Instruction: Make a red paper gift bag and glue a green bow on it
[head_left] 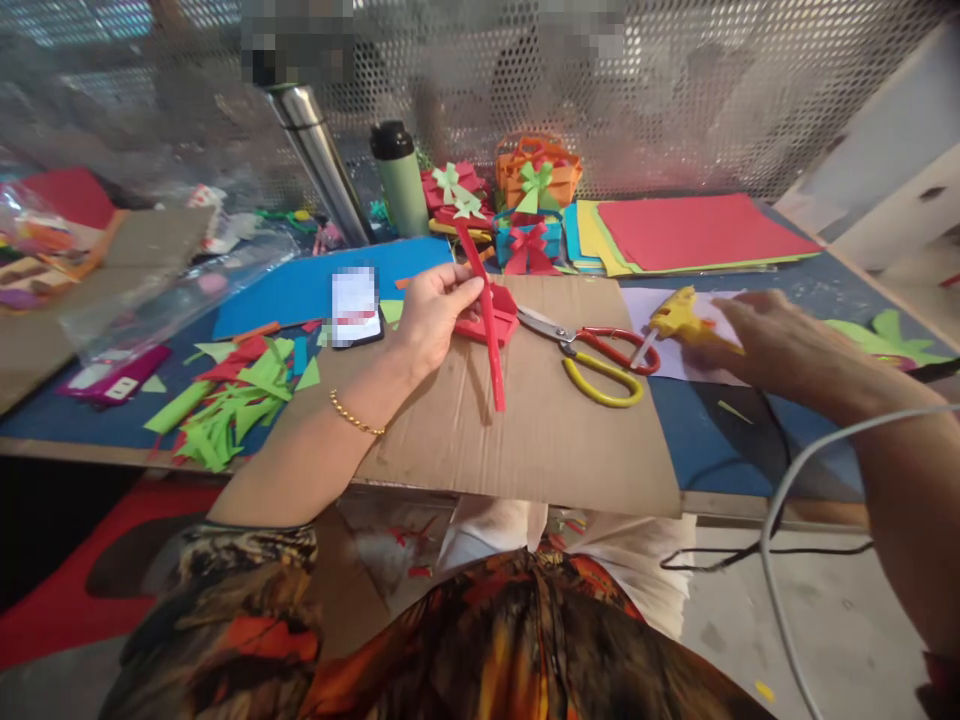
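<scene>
Between its thumb and fingers, my left hand [435, 315] pinches a long red paper strip [491, 345]. Right behind the strip, close to those fingertips, is a small folded red paper piece [506, 318] above the cardboard sheet [570, 455]. My right hand [739, 335] is closed around a yellow glue gun [679, 312] over a pale purple sheet [652, 300]. Scissors [592, 350] with one red and one yellow handle lie between my hands, blades towards the red piece.
Green and red scraps [232, 405] and a phone [356, 305] lie left. Behind stand a steel flask [322, 160], a green bottle [401, 185] and small paper baskets [536, 185]. Coloured sheets [705, 230] are stacked back right. A grey cable [780, 500] hangs beside my right arm.
</scene>
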